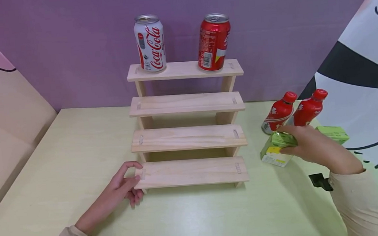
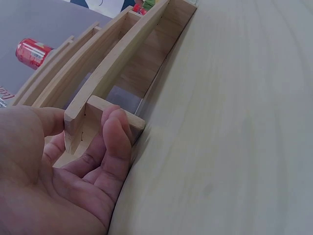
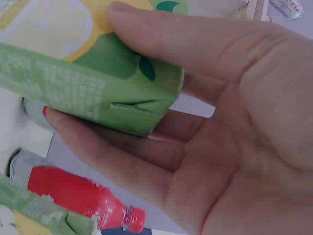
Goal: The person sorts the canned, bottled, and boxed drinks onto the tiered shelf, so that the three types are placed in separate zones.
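My left hand (image 1: 122, 185) grips the left end of the lowest step of a pale wooden tiered display stand (image 1: 193, 172). In the left wrist view, the fingers (image 2: 116, 139) bend round by the stand's front leg. Off to the right of the stand, my right hand (image 1: 314, 145) holds the top of a green and yellow drink carton (image 1: 275, 156) between thumb and fingers. The right wrist view shows that carton (image 3: 88, 93) close up, thumb on its yellow face. Whether the carton's base touches the table cannot be told.
On the top step stand a white Coca-Cola can (image 1: 151, 44) and a red can (image 1: 214, 43). Behind my right hand are two red bottles, one on the left (image 1: 279, 112) and one on the right (image 1: 308, 109). Another green carton (image 1: 334, 134) lies partly hidden by that hand. A purple wall (image 1: 88, 48) backs the table.
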